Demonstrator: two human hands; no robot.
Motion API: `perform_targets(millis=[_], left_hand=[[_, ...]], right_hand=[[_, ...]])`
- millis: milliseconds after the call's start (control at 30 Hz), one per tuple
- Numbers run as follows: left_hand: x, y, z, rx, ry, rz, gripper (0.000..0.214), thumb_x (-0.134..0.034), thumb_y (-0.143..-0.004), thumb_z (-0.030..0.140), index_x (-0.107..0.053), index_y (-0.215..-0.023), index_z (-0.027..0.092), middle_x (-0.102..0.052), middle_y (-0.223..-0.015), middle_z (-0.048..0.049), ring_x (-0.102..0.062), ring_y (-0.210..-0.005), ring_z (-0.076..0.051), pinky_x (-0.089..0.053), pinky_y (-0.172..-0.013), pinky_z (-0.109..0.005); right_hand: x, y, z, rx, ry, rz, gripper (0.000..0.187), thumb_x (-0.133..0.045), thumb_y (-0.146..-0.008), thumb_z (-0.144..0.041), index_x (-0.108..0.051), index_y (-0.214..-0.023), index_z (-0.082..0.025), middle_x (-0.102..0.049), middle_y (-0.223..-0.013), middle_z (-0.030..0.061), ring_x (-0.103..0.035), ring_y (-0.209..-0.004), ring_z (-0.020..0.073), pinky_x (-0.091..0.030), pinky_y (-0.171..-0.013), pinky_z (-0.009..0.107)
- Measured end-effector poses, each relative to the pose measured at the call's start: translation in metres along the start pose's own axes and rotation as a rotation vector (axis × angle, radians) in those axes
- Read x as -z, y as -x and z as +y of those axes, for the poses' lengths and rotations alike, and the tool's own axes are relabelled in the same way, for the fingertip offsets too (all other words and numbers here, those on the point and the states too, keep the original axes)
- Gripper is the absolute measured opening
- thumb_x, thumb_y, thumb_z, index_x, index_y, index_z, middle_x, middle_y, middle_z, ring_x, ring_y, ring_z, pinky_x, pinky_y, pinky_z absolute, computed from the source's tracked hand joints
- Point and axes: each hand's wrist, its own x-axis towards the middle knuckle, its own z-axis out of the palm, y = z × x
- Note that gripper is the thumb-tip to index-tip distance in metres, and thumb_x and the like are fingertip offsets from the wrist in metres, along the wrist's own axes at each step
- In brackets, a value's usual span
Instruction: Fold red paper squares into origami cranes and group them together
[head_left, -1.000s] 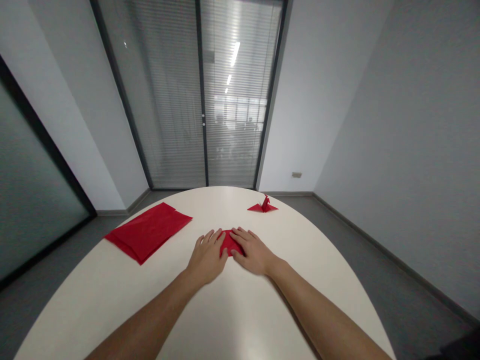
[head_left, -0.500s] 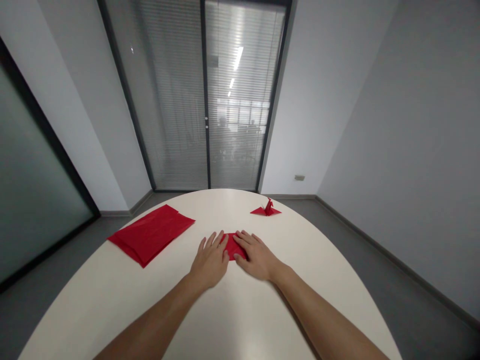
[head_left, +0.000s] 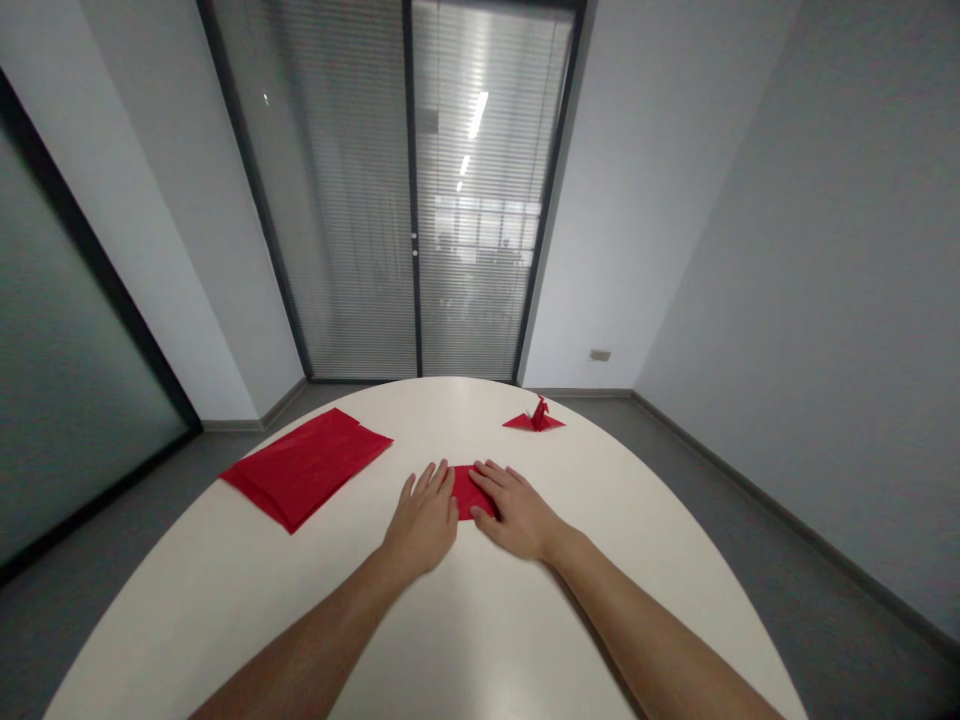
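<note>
A small piece of folded red paper (head_left: 465, 490) lies flat on the pale counter (head_left: 450, 630), between the two hands. At its nine o'clock side is the left hand (head_left: 421, 520), palm down, its grip spread flat with fingers extended along the paper's edge. At three to four o'clock the right hand (head_left: 517, 512) covers part of the paper, its grip likewise flattened, fingertips resting on top. Between one and two o'clock, near the far rim, sits a red paper crane (head_left: 537, 417). Toward nine o'clock, beyond the left hand, lie larger red sheets (head_left: 304, 470), overlapping. At twelve o'clock, past the counter, stand blinds (head_left: 472, 310) behind dark-framed glass.
</note>
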Motion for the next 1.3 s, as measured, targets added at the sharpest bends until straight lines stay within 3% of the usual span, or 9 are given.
perform_targets(millis=[367,533,667,800,900,1000,1100,1300], left_hand=[[-0.005,-0.003,0.002,0.025,0.007,0.021,0.053,-0.03,-0.099,0.023,-0.043,-0.15,0.014,-0.035,-0.16,-0.0114,-0.032,-0.149,-0.026,-0.026,-0.121,-0.05],[-0.008,-0.009,-0.003,0.065,0.088,0.092,0.05,-0.037,-0.098,0.022,-0.047,-0.146,0.011,-0.042,-0.156,-0.0138,-0.04,-0.144,-0.025,-0.031,-0.119,-0.045],[-0.009,-0.011,-0.007,0.003,0.116,0.159,0.046,-0.041,-0.096,0.015,-0.054,-0.14,0.014,-0.049,-0.152,-0.0107,-0.045,-0.139,-0.024,-0.034,-0.117,-0.041],[-0.008,-0.008,-0.007,0.014,0.118,0.145,0.044,-0.04,-0.096,0.011,-0.059,-0.135,0.016,-0.061,-0.14,-0.0087,-0.052,-0.133,-0.025,-0.038,-0.114,-0.044],[-0.006,-0.006,-0.006,0.048,0.115,0.19,0.042,-0.041,-0.095,0.009,-0.062,-0.132,0.016,-0.062,-0.14,-0.0083,-0.052,-0.133,-0.028,-0.038,-0.113,-0.047],[-0.002,-0.004,-0.005,-0.049,0.171,0.268,0.043,-0.043,-0.092,0.004,-0.065,-0.126,0.017,-0.064,-0.137,-0.0082,-0.054,-0.131,-0.026,-0.04,-0.113,-0.046],[0.0,-0.001,-0.001,-0.171,0.263,0.271,0.037,-0.045,-0.093,0.007,-0.068,-0.12,0.018,-0.07,-0.127,-0.008,-0.064,-0.118,-0.023,-0.046,-0.108,-0.043],[-0.002,0.003,0.005,-0.183,0.264,0.24,0.028,-0.056,-0.092,0.019,-0.069,-0.116,0.019,-0.071,-0.124,-0.0098,-0.064,-0.118,-0.027,-0.046,-0.105,-0.048]], right_hand=[[0.001,0.002,0.002,0.003,0.005,0.001,0.065,-0.049,-0.094,-0.041,-0.04,-0.153,-0.014,-0.035,-0.159,0.0149,-0.03,-0.149,0.0316,-0.022,-0.121,0.054],[0.0,0.002,0.004,-0.015,0.02,-0.019,0.068,-0.046,-0.095,-0.045,-0.037,-0.154,-0.014,-0.032,-0.16,0.0151,-0.027,-0.15,0.0315,-0.02,-0.121,0.054],[-0.003,0.003,0.007,-0.012,0.014,-0.03,0.072,-0.048,-0.094,-0.05,-0.034,-0.155,-0.014,-0.029,-0.161,0.0155,-0.024,-0.151,0.0322,-0.017,-0.122,0.055],[-0.003,0.004,0.01,0.008,-0.01,-0.024,0.074,-0.053,-0.092,-0.052,-0.037,-0.154,-0.015,-0.031,-0.161,0.0163,-0.025,-0.15,0.032,-0.018,-0.122,0.055],[-0.003,0.006,0.013,0.019,-0.04,0.014,0.075,-0.057,-0.09,-0.051,-0.04,-0.151,-0.011,-0.037,-0.157,0.0194,-0.032,-0.148,0.0325,-0.022,-0.121,0.054],[-0.003,0.006,0.016,0.025,-0.052,0.053,0.074,-0.062,-0.087,-0.05,-0.045,-0.146,-0.008,-0.042,-0.153,0.0228,-0.038,-0.144,0.0353,-0.027,-0.119,0.055],[-0.005,0.007,0.019,0.04,-0.065,0.079,0.07,-0.062,-0.088,-0.049,-0.048,-0.144,-0.01,-0.044,-0.152,0.0223,-0.039,-0.143,0.0365,-0.029,-0.118,0.057],[-0.001,0.009,0.027,0.077,-0.116,0.119,0.066,-0.066,-0.086,-0.048,-0.053,-0.141,-0.013,-0.052,-0.147,0.0194,-0.045,-0.139,0.0363,-0.032,-0.116,0.055]])
